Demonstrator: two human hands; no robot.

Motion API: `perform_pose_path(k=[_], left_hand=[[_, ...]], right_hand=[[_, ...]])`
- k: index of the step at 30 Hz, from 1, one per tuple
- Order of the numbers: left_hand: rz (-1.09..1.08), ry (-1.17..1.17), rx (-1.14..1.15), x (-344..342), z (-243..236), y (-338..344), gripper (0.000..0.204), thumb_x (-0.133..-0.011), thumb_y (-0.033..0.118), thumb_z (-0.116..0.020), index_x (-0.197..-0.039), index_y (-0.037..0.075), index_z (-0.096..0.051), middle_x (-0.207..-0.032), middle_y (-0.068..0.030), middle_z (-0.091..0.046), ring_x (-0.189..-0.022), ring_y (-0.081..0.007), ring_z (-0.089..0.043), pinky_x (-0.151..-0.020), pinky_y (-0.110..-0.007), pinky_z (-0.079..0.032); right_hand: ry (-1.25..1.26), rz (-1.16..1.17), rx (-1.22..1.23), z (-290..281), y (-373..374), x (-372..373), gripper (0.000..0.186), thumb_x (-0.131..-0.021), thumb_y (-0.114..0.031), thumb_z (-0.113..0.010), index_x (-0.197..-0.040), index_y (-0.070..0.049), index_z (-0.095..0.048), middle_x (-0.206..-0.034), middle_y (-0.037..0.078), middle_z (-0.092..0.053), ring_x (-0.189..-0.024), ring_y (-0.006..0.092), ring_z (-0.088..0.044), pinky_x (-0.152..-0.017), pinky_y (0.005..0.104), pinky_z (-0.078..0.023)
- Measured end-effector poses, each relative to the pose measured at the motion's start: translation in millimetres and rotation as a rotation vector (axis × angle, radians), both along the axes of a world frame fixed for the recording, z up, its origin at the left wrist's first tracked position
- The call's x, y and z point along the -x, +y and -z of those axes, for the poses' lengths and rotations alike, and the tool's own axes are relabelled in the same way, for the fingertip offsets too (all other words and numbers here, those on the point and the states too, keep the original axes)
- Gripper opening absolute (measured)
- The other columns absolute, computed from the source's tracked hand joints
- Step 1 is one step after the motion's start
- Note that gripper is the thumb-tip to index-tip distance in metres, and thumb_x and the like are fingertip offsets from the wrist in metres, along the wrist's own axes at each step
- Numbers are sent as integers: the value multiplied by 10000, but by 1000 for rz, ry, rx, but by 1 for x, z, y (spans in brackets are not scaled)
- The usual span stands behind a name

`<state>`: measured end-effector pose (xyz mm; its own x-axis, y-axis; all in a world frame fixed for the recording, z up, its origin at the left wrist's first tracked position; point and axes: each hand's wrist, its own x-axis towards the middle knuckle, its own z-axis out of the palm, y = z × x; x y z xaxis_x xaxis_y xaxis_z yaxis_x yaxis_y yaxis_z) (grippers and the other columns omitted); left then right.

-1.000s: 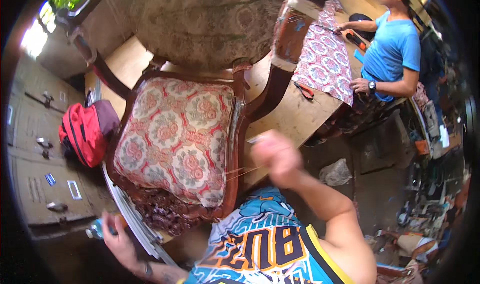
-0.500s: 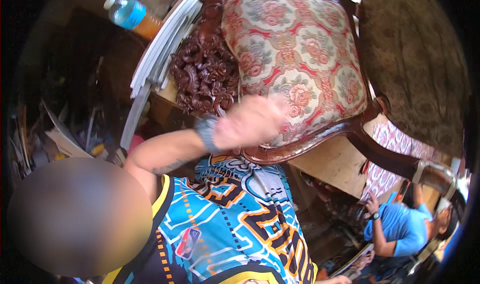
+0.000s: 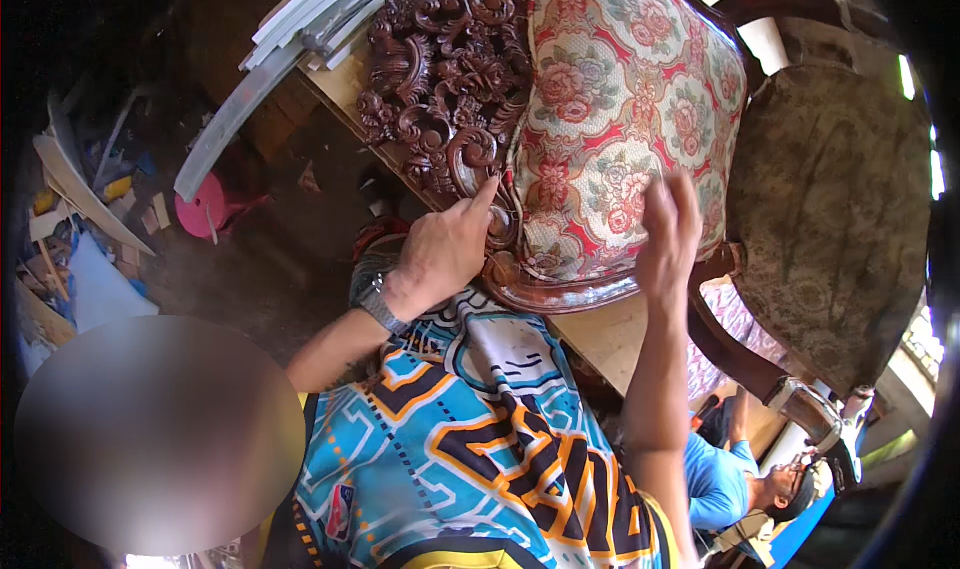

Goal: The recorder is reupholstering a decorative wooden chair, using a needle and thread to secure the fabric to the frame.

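A dark carved wooden chair back (image 3: 440, 79) with a floral padded panel (image 3: 600, 119) in red, cream and green lies before me. My left hand (image 3: 445, 254), with a watch at the wrist, has its index finger stretched to the panel's edge, where the fabric meets the carving; its other fingers are partly hidden. Whether the fingertip presses the fabric I cannot tell. My right hand (image 3: 670, 224) is raised over the lower right of the panel, its fingers pointing up and slightly blurred. Nothing shows in it.
Long pale strips (image 3: 330, 14) lie at the upper left, beside the carving. A pink plastic object (image 3: 207, 207) and scrap pieces (image 3: 95, 239) are on the floor at left. A second chair frame with a brown backing (image 3: 835, 219) stands at right. A person in blue (image 3: 725, 484) is lower right.
My left hand has drawn back from over the floral panel to its left edge. My right hand has come into view over the panel. The view has shifted, showing more of the floor at left.
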<state>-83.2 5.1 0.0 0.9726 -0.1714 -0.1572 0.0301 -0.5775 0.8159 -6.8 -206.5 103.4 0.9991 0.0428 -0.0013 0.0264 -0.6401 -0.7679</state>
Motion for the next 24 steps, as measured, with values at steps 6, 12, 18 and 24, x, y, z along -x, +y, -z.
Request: perform_pose_path(k=[6,12,18,24], left_hand=[[-26,-6,37,15,6,1,503,-897,93,-509,-1391,61,-419,-824,-168,-617,-699,-359,-619,-588,-448,-506],[118,80,-43,14,-2,11,605,-804,39,-546,-1396,80,-430,-753,-141,-608,-623,-330,-625,-560,-434,-518],[85,125,-56,6,-8,13,645,-793,46,-558,-1418,122,-415,-684,-131,-603,-552,-333,-613,-508,-429,-517],[133,221,-170,-8,-13,21,607,-826,54,-546,-1410,172,-432,-698,-127,-626,-575,-336,-626,-554,-454,-530]], right_hand=[[231,-202,78,3,58,-72,235,-958,-188,-492,-915,11,-608,-661,55,-534,-601,121,-484,-557,280,-408],[248,-492,351,41,63,-72,148,-903,-162,-622,-981,-39,-642,-762,177,-667,-705,295,-679,-620,366,-510],[234,-392,454,64,59,-56,155,-855,-197,-681,-856,-74,-588,-705,153,-653,-709,341,-659,-583,398,-498],[119,-475,597,73,55,-53,164,-839,-207,-674,-879,-87,-569,-610,125,-615,-614,350,-608,-629,424,-457]])
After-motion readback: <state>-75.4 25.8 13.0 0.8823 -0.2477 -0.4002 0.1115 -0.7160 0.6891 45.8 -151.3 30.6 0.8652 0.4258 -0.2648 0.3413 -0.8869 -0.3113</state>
